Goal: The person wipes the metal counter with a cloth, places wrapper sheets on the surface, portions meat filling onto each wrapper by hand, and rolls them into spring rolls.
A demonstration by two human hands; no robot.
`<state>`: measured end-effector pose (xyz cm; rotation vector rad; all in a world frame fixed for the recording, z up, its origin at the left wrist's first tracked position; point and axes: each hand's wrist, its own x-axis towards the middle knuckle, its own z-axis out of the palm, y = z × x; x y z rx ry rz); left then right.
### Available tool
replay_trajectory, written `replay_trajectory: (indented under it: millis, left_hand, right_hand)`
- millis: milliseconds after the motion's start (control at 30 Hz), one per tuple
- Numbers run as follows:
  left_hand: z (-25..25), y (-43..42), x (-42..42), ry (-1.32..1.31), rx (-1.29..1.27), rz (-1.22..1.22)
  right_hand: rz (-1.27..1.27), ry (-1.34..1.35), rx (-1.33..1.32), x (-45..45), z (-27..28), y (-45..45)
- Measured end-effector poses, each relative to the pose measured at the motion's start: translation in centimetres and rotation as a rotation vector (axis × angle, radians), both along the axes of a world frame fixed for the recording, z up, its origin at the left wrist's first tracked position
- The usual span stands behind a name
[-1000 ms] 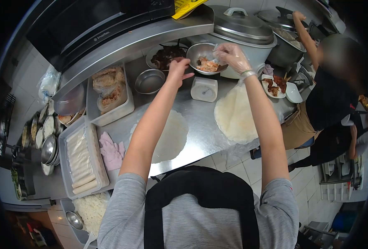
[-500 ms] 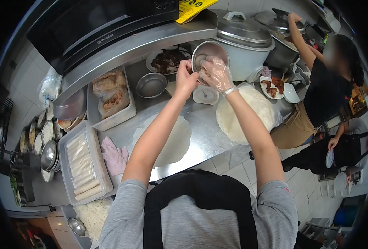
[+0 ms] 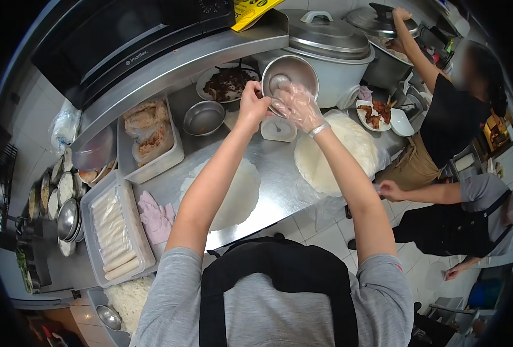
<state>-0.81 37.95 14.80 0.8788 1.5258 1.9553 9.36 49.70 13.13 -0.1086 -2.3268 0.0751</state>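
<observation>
My left hand (image 3: 253,108), bare, grips the rim of a metal bowl (image 3: 301,68) from the left. The bowl is tilted so that its inside faces me. My right hand (image 3: 301,109), in a clear plastic glove, reaches into the bowl with its fingers stretched out. No food shows in those fingers. Just below the bowl is a small white kitchen scale (image 3: 278,129). A thin round white wrapper (image 3: 233,199) lies on the steel counter (image 3: 274,199), partly behind my left forearm. Right of it is a stack of round wrappers (image 3: 331,156) with plastic film.
A second metal bowl (image 3: 204,118) stands beside a tub of bagged filling (image 3: 178,151). Rolls lie in a plastic container (image 3: 148,254) near a pink cloth (image 3: 155,217). A large cooker (image 3: 331,75) stands behind. Two co-workers (image 3: 456,115) are on the right.
The bowl has tipped further towards me, and my right fingers have spread inside it; the clump seen in them earlier no longer shows. A co-worker on the right has reached an arm towards the counter.
</observation>
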Motion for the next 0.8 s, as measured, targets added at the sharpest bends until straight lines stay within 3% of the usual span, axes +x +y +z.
replay_trajectory:
  millis: [100,167,200,267,333,400,433,500,600,667,733,800]
  left_hand:
    - [0.1,0.2,0.0,-0.03,-0.048,0.013]
    - [0.1,0.2,0.2,-0.075,-0.062,0.018]
    - [-0.1,0.2,0.4,-0.116,-0.079,0.016]
    - [-0.8,1.3,-0.4,-0.205,-0.066,0.054]
    - [-1.0,2.0,-1.9,-0.355,-0.074,0.033]
    - [-1.2,2.4,-3.4,-0.425,-0.048,-0.044]
    - [-1.4,2.2,-3.9,-0.48,-0.021,-0.13]
    - [-0.7,1.0,-3.7,-0.491,-0.102,-0.076]
    - [-0.6,-4.6,-4.2,-0.327,-0.087,-0.059]
    - [-1.4,-10.6,-5.1,-0.159,-0.14,-0.026]
    - [-3.2,-17.6,-5.4,-0.047,-0.236,0.07]
    - [-7.0,-24.0,-5.0,0.059,-0.384,0.187]
  right_hand:
    - [-0.046,-0.05,-0.014,0.7,0.8,-0.5]
    - [-0.077,-0.378,-0.447,0.9,2.2,-1.1]
    - [-0.07,-0.385,-0.446,0.8,1.5,-0.2]
    - [0.528,0.02,-1.515,0.9,-0.4,3.3]
    - [1.173,0.397,-2.136,2.8,0.7,2.9]
    - [1.092,0.608,-2.259,5.2,2.1,1.6]
    - [1.09,0.577,-2.285,6.0,2.6,0.6]
    - [1.09,0.508,-2.242,6.7,2.1,-2.0]
    - [1.01,0.315,-2.258,5.9,-0.4,-5.7]
    - [0.858,-0.018,-1.944,4.7,-4.4,-7.3]
    - [0.639,-0.256,-1.804,3.9,-5.8,-10.7]
    - [0.571,-0.617,-1.387,1.5,-7.5,-12.6]
